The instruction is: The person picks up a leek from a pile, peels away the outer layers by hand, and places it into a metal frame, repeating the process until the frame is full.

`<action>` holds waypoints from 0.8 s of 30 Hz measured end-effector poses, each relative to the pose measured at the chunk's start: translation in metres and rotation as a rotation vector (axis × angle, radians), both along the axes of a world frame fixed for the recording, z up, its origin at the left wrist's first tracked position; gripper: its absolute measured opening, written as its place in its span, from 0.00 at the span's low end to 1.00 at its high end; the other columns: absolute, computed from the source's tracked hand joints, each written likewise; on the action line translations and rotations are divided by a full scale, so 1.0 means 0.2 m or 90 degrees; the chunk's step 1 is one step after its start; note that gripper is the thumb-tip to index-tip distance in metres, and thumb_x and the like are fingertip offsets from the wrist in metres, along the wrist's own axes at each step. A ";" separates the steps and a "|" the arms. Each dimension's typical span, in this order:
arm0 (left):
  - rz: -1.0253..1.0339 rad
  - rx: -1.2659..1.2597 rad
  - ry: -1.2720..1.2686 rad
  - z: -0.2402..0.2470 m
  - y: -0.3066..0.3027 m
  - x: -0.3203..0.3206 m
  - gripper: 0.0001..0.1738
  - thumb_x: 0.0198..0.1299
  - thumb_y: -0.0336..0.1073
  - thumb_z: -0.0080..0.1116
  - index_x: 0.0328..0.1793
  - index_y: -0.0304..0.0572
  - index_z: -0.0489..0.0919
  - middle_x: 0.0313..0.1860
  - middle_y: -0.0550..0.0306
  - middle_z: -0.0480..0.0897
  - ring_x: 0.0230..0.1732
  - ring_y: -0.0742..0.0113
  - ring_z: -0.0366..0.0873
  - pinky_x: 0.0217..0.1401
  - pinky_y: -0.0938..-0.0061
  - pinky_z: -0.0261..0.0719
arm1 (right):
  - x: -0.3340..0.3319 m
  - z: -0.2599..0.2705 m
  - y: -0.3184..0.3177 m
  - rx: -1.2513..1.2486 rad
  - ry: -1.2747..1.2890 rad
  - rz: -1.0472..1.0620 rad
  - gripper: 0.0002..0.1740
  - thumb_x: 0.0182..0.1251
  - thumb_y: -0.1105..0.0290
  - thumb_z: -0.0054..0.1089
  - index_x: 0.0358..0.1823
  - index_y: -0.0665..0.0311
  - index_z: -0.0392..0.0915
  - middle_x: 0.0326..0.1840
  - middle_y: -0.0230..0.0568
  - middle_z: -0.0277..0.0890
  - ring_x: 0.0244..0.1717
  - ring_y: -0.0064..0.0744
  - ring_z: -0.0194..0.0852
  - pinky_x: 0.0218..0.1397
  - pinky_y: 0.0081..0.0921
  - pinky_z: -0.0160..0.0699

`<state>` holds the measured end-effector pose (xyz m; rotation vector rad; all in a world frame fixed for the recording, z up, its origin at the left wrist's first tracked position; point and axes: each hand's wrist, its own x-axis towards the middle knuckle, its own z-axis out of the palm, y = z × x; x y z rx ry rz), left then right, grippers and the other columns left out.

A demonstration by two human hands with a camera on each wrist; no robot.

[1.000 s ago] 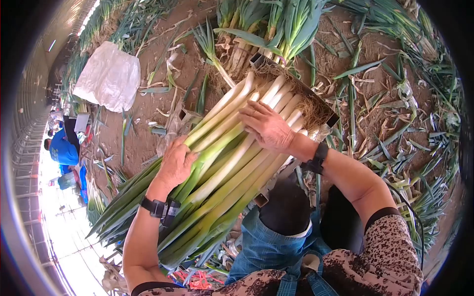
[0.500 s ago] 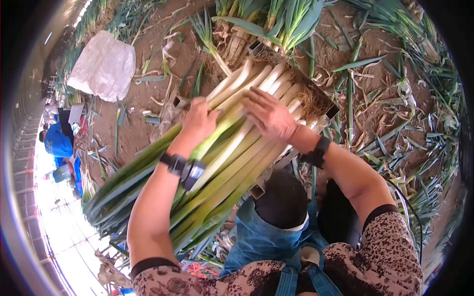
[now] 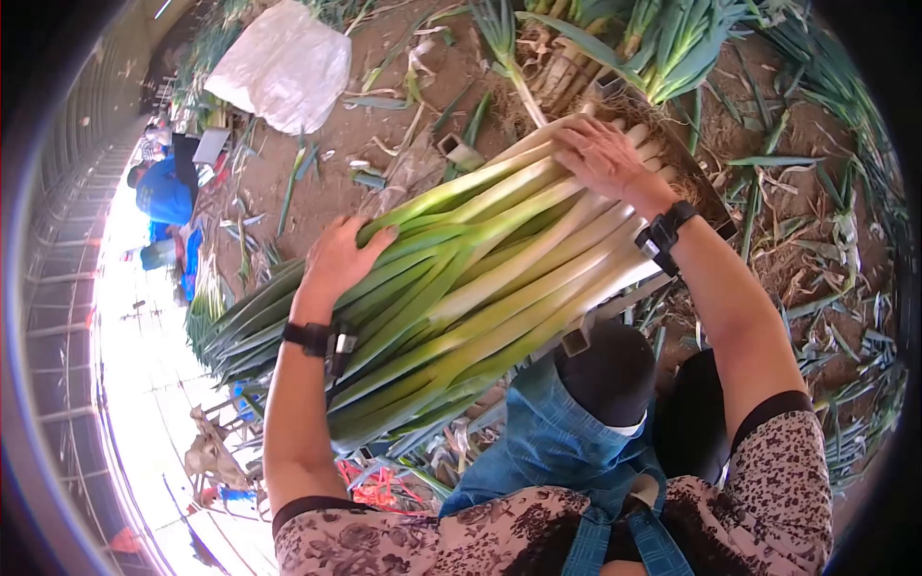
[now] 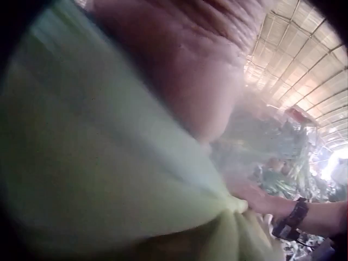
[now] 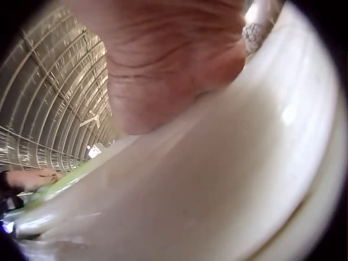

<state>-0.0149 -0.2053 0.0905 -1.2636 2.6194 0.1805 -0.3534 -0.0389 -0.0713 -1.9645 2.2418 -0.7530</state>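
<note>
A thick bundle of leeks [image 3: 519,230] lies slantwise, white root ends at the upper right, green leaves at the lower left. My left hand [image 3: 341,257] rests on the upper edge of the leaves, thumb spread from the fingers. Across the white stalks near the roots lies my right hand [image 3: 607,161], fingers extended. In the left wrist view, a pale green leek [image 4: 109,152] fills the foreground beside the left hand [image 4: 174,65]. The right wrist view has the right hand [image 5: 174,65] touching white stalks [image 5: 190,174].
A dark metal frame edge [image 3: 706,182] stands at the root end. Beyond it are more leeks [image 3: 687,48]. A white sack [image 3: 280,65] lies on the soil at upper left, and leaf scraps are scattered around. A person in blue [image 3: 163,192] is at far left.
My left hand went up towards the white stalks, then back down onto the green leaves. The right hand stays on the stalks near the roots. The head view has shifted.
</note>
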 end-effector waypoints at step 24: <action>-0.177 -0.202 0.044 0.06 0.34 0.00 0.26 0.66 0.56 0.52 0.53 0.39 0.80 0.40 0.45 0.78 0.45 0.43 0.76 0.48 0.56 0.73 | -0.03 -0.01 0.03 0.017 -0.027 0.041 0.20 0.71 0.52 0.46 0.54 0.56 0.74 0.59 0.39 0.70 0.66 0.45 0.62 0.67 0.43 0.60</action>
